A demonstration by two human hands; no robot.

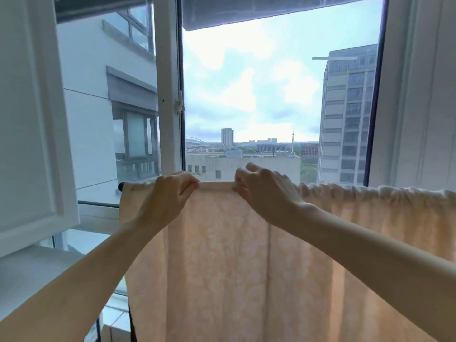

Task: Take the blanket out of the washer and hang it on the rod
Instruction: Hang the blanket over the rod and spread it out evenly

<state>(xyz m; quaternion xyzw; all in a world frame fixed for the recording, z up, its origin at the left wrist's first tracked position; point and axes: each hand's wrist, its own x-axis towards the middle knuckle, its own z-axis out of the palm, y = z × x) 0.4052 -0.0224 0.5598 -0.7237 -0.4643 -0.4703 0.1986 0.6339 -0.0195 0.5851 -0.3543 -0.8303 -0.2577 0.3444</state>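
A pale peach blanket [222, 255] with a faint pattern hangs over a horizontal rod in front of an open window. Only the rod's dark left end [121, 186] shows; the blanket covers the rest. The cloth is smooth in the middle and bunched into wrinkles along the top at the right. My left hand [170, 196] pinches the blanket's top fold on the rod. My right hand [261, 188] pinches the same fold a short way to the right. A flat stretch of fold lies between the two hands.
An open white window sash [32, 119] stands at the left, its frame post [169, 82] beside the opening. A white wall or frame [419, 95] rises at the right. A white sill [27, 265] lies at lower left. Buildings and sky fill the opening.
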